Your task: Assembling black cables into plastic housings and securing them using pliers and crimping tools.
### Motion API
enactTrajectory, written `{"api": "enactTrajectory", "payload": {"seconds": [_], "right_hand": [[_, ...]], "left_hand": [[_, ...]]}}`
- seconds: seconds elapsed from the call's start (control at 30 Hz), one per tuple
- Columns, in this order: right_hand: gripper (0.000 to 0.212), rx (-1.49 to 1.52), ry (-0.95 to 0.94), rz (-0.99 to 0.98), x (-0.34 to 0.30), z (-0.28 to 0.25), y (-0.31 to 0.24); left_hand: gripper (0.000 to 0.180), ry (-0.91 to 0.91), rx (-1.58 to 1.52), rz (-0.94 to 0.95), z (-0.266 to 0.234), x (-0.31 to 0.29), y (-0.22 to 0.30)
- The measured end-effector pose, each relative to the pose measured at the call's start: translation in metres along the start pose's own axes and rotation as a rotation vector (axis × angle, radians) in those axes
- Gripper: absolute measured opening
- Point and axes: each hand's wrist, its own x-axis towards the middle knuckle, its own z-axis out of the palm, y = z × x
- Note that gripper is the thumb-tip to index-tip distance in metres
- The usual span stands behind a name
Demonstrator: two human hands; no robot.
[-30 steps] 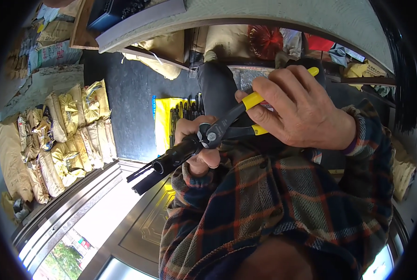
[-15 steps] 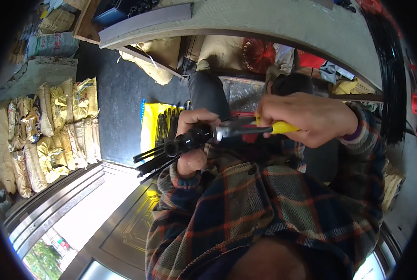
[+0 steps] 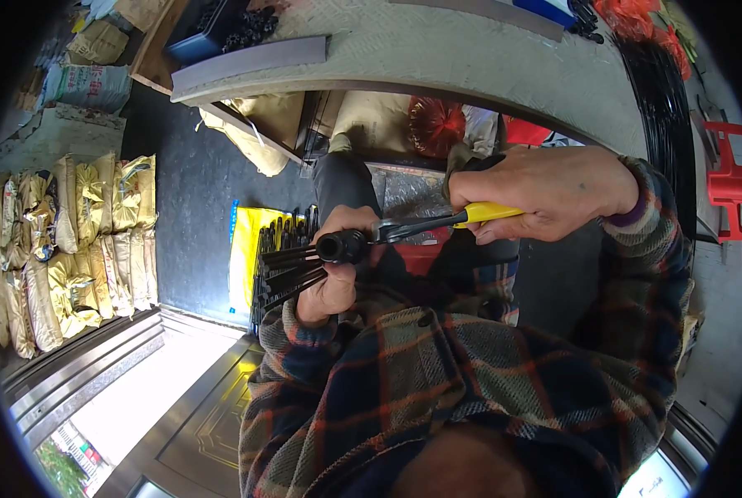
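Observation:
In front of my chest, my left hand [image 3: 331, 290] is closed around a black tubular piece [image 3: 342, 246] with a round hollow end. Several thin black rods [image 3: 292, 274] stick out from it to the left. My right hand [image 3: 553, 189] grips pliers [image 3: 421, 226] by their yellow handles. The pliers' dark metal jaws reach the right side of the black piece, beside my left fingers; their exact bite is hidden. Just past my left hand, more black rod-like pieces [image 3: 286, 228] lie in a row on a yellow sheet [image 3: 244, 249].
A grey worktop [image 3: 437, 51] curves across the far side, holding a blue bin [image 3: 200, 40] and a bundle of black strips [image 3: 660, 104]. Beneath it sit sacks and a red plastic bag [image 3: 437, 124]. Wrapped packages [image 3: 80, 236] line the left; a red stool [image 3: 729, 178] stands far right.
The black piece has turned, so its hollow end faces up more. The pliers have rotated in my right hand, and their jaws show sharper beside the piece. The whole view has shifted slightly.

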Motion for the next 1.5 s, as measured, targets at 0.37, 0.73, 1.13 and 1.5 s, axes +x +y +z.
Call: {"api": "enactTrajectory", "payload": {"seconds": [0.37,0.73,1.13,1.5], "right_hand": [[0.025,0.033,-0.011,-0.031,0.017,0.012,0.01],[0.036,-0.751,0.748,0.471,-0.011,-0.016,0.086],[0.025,-0.485,0.541,-0.333,0.035,0.142,0.076],[0.043,0.84,1.442,-1.183,-0.039,0.088,0.051]], "left_hand": [[0.07,0.065,0.026,-0.021,0.0,0.003,-0.003],[0.056,0.529,-0.046,0.06,0.005,0.015,-0.034],[0.033,0.738,-0.672,0.32,-0.018,0.057,0.025],[0.042,0.215,-0.803,-0.519,0.027,0.071,-0.072]]}}
